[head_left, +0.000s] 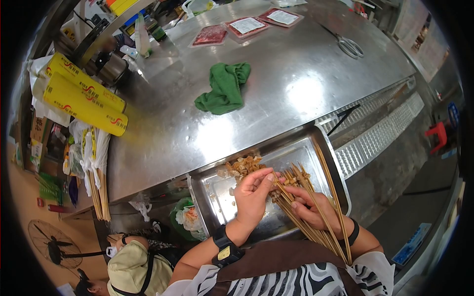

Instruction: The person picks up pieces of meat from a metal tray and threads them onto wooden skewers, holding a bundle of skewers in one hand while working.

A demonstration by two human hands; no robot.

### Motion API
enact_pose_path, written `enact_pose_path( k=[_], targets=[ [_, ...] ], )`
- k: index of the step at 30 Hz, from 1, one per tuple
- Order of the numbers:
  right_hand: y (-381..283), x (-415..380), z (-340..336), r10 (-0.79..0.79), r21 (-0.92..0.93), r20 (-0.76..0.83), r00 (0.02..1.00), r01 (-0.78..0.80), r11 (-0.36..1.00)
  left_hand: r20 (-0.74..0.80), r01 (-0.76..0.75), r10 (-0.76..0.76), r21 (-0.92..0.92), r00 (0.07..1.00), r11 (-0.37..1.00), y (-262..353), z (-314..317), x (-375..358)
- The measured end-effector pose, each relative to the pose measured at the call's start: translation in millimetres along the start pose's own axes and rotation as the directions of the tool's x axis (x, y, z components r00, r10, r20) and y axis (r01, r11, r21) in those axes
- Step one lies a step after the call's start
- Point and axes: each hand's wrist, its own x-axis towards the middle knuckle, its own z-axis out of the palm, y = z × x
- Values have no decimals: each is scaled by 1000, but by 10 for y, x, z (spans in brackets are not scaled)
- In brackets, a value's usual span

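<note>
My left hand point(253, 197) is closed in a pinch over a steel tray point(193, 197). Its thumb and forefinger meet at a skewer's tip, on what looks like a small brown food piece, mostly hidden by the fingers. Wooden skewers point(301, 220) are gripped in my right hand point(316, 211), their lower ends reaching toward my apron. Several carry brown pieces near their tips. Loose brown food pieces point(243, 166) lie heaped at the tray's far left, just beyond my left hand. More skewers point(326, 170) lean along the tray's right side.
Across the steel table point(163, 123) lie a green cloth point(224, 88), scissors point(349, 47) and flat meat packs point(247, 26). Yellow rolls point(84, 101) stand at left above bagged skewers point(98, 167). Another person point(138, 266) is at lower left, near a fan point(54, 246).
</note>
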Motion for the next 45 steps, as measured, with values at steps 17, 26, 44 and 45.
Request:
enact_pose_path(
  k=[17, 26, 44, 45],
  targets=[
    [63, 3, 40, 32, 60, -66, 997, -28, 998, -23, 269, -285, -273, 958, 924, 39, 5, 16],
    [72, 5, 18, 38, 22, -93, 995, -37, 999, 11, 305, -317, -311, 948, 900, 20, 55, -37],
    [81, 4, 22, 32, 144, -63, 997, -23, 989, 78, 353, -346, -276, 935, 894, -52, 63, -204],
    [65, 5, 25, 30, 140, -62, 998, -21, 990, 67, 357, -353, -272, 933, 894, -44, 64, -205]
  ],
)
